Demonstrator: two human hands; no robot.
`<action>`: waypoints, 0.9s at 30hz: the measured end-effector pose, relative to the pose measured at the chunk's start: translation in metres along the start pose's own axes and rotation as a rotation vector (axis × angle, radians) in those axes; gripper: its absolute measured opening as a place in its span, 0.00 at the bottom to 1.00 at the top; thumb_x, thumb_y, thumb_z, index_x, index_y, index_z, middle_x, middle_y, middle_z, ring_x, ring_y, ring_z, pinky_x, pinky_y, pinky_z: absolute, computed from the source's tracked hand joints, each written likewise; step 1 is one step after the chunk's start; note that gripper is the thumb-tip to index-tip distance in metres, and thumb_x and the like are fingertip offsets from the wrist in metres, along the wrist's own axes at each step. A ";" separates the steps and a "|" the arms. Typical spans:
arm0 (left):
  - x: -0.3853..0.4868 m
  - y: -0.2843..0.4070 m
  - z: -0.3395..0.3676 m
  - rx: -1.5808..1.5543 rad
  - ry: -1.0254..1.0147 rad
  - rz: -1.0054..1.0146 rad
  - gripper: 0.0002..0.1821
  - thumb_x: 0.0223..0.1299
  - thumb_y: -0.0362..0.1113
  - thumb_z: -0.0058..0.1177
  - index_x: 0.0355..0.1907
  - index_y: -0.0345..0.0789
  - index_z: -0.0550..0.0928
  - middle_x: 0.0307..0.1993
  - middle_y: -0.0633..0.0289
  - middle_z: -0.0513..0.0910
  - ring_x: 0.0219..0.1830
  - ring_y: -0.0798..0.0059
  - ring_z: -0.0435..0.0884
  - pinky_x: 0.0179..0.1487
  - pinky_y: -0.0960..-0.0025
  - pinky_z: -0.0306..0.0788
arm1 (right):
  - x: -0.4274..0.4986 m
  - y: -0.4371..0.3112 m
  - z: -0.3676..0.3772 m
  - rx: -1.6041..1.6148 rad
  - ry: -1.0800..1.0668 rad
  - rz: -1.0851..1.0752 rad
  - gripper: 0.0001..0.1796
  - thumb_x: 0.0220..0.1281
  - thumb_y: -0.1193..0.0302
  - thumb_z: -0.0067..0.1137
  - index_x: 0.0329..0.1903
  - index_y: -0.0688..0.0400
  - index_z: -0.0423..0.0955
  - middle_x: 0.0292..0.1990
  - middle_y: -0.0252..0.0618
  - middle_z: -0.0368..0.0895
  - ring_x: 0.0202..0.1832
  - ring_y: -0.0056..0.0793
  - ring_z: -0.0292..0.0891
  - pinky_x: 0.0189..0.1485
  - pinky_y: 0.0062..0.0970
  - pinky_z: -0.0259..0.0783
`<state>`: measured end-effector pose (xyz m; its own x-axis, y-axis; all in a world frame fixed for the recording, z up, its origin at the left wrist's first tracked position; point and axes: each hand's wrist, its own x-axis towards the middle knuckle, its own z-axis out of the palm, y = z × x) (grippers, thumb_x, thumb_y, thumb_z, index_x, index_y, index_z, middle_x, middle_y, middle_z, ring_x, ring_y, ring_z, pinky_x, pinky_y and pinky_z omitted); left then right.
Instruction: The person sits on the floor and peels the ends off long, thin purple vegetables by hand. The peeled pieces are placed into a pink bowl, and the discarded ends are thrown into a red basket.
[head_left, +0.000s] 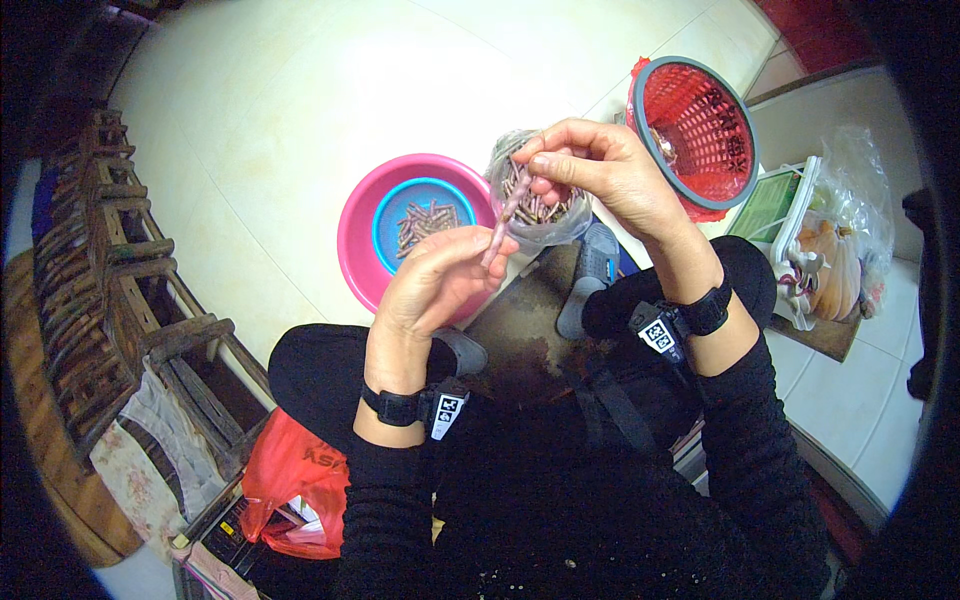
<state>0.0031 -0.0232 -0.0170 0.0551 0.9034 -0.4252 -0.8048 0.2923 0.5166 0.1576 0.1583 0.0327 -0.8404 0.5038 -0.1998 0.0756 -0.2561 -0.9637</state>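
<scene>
A mottled purple bean pod (511, 209) is stretched between both hands. My left hand (441, 274) pinches its lower end between thumb and fingers. At the upper end, the thumb and fingertips of my right hand (600, 161) grip it. Behind the pod and partly covered by the right hand is a clear plastic bag (551, 234) full of similar purple pods. Left of it, a pink basin (360, 214) holds a blue basket (382, 229) with several short pod pieces (427, 220) in it. My left hand hides part of the basin's near side.
A red plastic basket (686, 127) with a grey rim leans at the upper right. Below it, a white container (795, 202) stands beside a pumpkin (829, 266). Wooden slatted furniture (142, 247) lines the left. A red plastic bag (296, 480) lies at the lower left.
</scene>
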 end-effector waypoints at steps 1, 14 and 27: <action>0.000 0.000 0.000 0.007 -0.005 -0.011 0.17 0.66 0.37 0.51 0.44 0.23 0.81 0.30 0.58 0.80 0.32 0.74 0.77 0.39 0.73 0.71 | 0.000 0.000 -0.001 -0.008 -0.008 0.016 0.11 0.66 0.72 0.60 0.47 0.64 0.80 0.35 0.36 0.85 0.33 0.16 0.79 0.39 0.16 0.77; -0.002 0.005 0.014 0.356 0.018 -0.003 0.22 0.70 0.47 0.49 0.50 0.28 0.81 0.32 0.62 0.84 0.31 0.79 0.79 0.37 0.78 0.72 | 0.003 0.007 -0.010 -0.018 -0.037 0.234 0.09 0.63 0.66 0.64 0.37 0.60 0.82 0.25 0.33 0.83 0.23 0.16 0.78 0.27 0.13 0.71; -0.003 0.005 0.015 0.522 0.010 0.025 0.18 0.70 0.43 0.51 0.47 0.28 0.82 0.32 0.64 0.83 0.31 0.82 0.78 0.38 0.80 0.70 | 0.003 0.015 -0.002 0.023 -0.038 0.242 0.10 0.63 0.65 0.64 0.33 0.59 0.80 0.24 0.33 0.82 0.24 0.16 0.78 0.24 0.13 0.69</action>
<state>0.0075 -0.0199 -0.0021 0.0321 0.9100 -0.4133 -0.4038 0.3900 0.8275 0.1575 0.1580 0.0176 -0.8191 0.3942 -0.4167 0.2649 -0.3845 -0.8843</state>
